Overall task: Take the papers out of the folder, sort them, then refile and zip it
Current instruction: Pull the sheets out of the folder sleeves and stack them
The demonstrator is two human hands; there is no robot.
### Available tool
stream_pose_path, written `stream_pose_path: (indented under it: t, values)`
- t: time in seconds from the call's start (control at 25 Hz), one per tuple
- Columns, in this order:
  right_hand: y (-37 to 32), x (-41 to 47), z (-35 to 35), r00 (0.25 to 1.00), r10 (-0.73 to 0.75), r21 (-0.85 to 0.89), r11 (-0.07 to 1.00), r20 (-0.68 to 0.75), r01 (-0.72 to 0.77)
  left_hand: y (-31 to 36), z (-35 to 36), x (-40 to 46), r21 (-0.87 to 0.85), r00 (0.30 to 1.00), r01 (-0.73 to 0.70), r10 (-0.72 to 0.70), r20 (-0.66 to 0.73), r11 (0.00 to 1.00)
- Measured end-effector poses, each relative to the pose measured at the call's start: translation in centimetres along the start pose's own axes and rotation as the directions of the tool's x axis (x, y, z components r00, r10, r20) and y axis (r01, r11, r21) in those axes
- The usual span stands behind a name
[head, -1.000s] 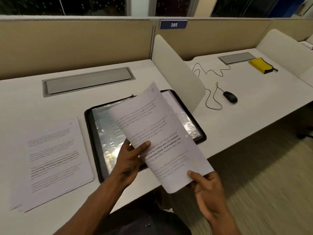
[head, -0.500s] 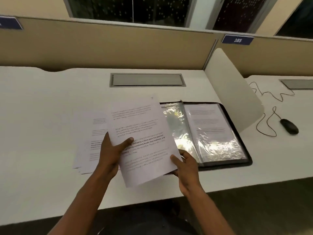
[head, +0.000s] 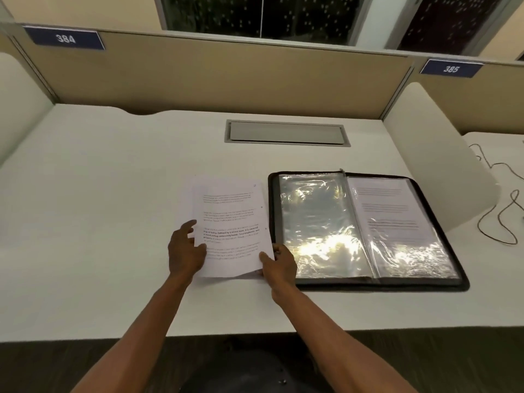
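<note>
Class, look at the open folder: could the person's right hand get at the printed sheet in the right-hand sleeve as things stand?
Probably yes. The right hand pinches the paper stack beside the folder; nothing lies across the sleeved sheet, though it must release first.

Printed papers (head: pixel 231 222) beside open folder (head: pixel 365 228)

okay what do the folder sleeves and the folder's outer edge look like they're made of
Sleeves: clear glossy plastic film, judging by the wrinkled glare and the printed sheet showing through the right one. Outer edge: dark and matte, probably fabric or soft synthetic with a zip; the exact material is unclear.
</note>
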State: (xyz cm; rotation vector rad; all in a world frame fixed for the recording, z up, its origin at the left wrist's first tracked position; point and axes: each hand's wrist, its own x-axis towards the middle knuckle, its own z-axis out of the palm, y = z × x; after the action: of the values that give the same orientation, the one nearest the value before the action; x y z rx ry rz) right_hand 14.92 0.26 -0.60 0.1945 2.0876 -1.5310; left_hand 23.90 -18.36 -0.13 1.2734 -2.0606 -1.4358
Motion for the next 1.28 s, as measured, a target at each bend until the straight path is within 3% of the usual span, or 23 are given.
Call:
stream_pose_path:
  t: [0.2,0.32,0.4,0.48,0.56,0.64,0.72,0.84,0.96,1.0,1.12,1.2,1.28]
  values:
    - [0.6,-1.4,-1.6,0.999,-0.033,-0.001,0.999,0.004,0.033,-1.7,-0.4,-0.4,0.163,0.990,-0.079,0.097,-0.104,0.983]
    - [0.3,-1.5,-6.4,0.982,-0.095,0.025,0.995,-0.165,0.100,-0.5,0.7,-1.0,0.200,0.972,-0.164,0.193,-0.132,0.966]
    - [1.0,-0.6,-11.4,0.931,-0.166,-0.005,0.985,-0.324,0.174,0.7,2.3,-1.8,0.198,0.963,-0.226,0.249,-0.099,0.954]
    - [2.0,1.6,-17.3,0.858,-0.220,-0.205,0.969,-0.465,0.137,1.8,4.6,-3.1,0.174,0.955,-0.283,0.294,-0.039,0.943]
    - [3.0,4.5,-23.1,0.847,-0.186,-0.469,0.879,-0.497,-0.082,3.1,7.5,-4.7,0.127,0.944,-0.330,0.330,0.027,0.935]
    - [4.0,6.7,-27.3,0.889,-0.109,-0.668,0.701,-0.444,-0.248,4.7,10.6,-6.6,0.079,0.932,-0.355,0.346,0.110,0.932]
    - [5.0,7.6,-29.2,0.929,-0.106,-0.797,0.555,-0.353,-0.240,6.5,13.7,-8.5,0.059,0.912,-0.380,0.363,0.192,0.923]
    - [5.2,7.6,-29.1,0.916,-0.249,-0.844,0.515,-0.316,-0.151,8.9,17.6,-10.3,0.037,0.859,-0.468,0.444,0.255,0.883]
    - [4.3,6.7,-27.1,0.881,-0.392,-0.761,0.646,-0.264,0.059,10.9,21.1,-11.6,-0.028,0.829,-0.473,0.456,0.323,0.881]
    - [3.9,6.1,-26.3,0.859,-0.462,-0.759,0.634,-0.221,0.145,11.8,22.2,-11.9,-0.039,0.832,-0.448,0.432,0.349,0.893]
    - [2.6,3.5,-23.6,0.729,-0.685,-0.872,0.356,0.001,0.336,15.2,24.7,-12.4,-0.054,0.860,-0.309,0.303,0.410,0.950]
    - [1.8,2.0,-21.9,0.682,-0.706,-0.875,0.191,0.193,0.445,17.3,25.5,-12.1,-0.092,0.876,-0.163,0.187,0.444,0.982]
    - [1.5,1.1,-21.3,0.637,-0.675,-0.789,0.132,0.372,0.600,17.7,25.9,-11.5,-0.095,0.897,-0.090,0.123,0.425,0.991]
